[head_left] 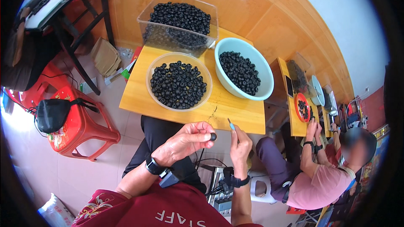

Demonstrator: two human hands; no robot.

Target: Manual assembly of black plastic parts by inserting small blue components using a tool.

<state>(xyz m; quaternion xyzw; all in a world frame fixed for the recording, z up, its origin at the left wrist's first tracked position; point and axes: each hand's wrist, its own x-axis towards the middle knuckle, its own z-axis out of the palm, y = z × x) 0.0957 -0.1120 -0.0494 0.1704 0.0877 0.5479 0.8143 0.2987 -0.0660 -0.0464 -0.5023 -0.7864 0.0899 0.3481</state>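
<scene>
My left hand (185,141) pinches a round black bead-like piece (213,136) between thumb and fingertips, just off the front edge of the yellow table (136,88). Close by on the right, my right hand (240,146) grips a small blue-handled tool (232,125) with a thin metal tip pointing up. The tip is apart from the bead; its exact kind is too small to tell. Before my hands stand a round clear tub (150,93) and a pale blue basin (263,94), both holding many similar black beads. Dark crumbs lie on the tabletop between these containers and my hands.
A clear rectangular bin (210,13) of beads stands behind, against the wood-panelled wall. At left is a red stool (84,130) with a black bag (54,114). On the right a co-worker (315,185) sits at another table with a red tray (298,108).
</scene>
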